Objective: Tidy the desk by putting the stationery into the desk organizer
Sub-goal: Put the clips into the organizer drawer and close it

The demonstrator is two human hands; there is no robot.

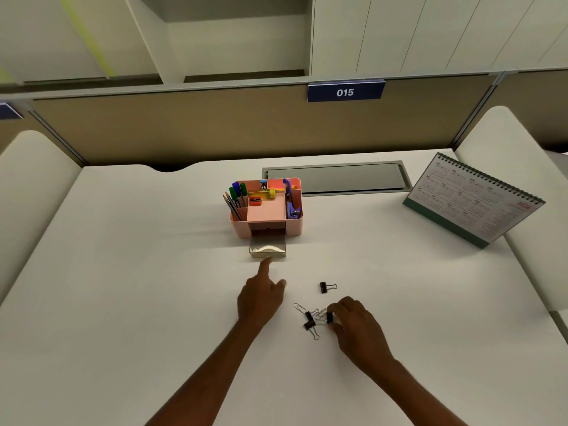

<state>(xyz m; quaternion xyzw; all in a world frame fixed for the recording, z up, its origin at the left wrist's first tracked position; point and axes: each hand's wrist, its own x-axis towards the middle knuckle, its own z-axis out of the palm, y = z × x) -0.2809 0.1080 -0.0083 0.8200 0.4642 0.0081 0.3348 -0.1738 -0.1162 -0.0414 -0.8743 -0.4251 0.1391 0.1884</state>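
Observation:
A pink desk organizer (295,224) stands mid-desk, holding pencils, markers, an orange sharpener and purple items. Its small clear drawer (267,246) is pulled out toward me. My left hand (261,298) points its index finger at the drawer's front edge, fingertip touching it, and holds nothing. A heap of black binder clips and silver paper clips (312,319) lies on the white desk (123,302). My right hand (353,325) rests on the heap's right side, fingers pinched on one black binder clip (329,317). Another binder clip (326,286) lies alone, farther back.
A spiral desk calendar (473,199) stands at the right. A grey cable hatch (336,178) sits behind the organizer. A beige partition with a "015" sign (345,92) closes the back; white side dividers flank the desk.

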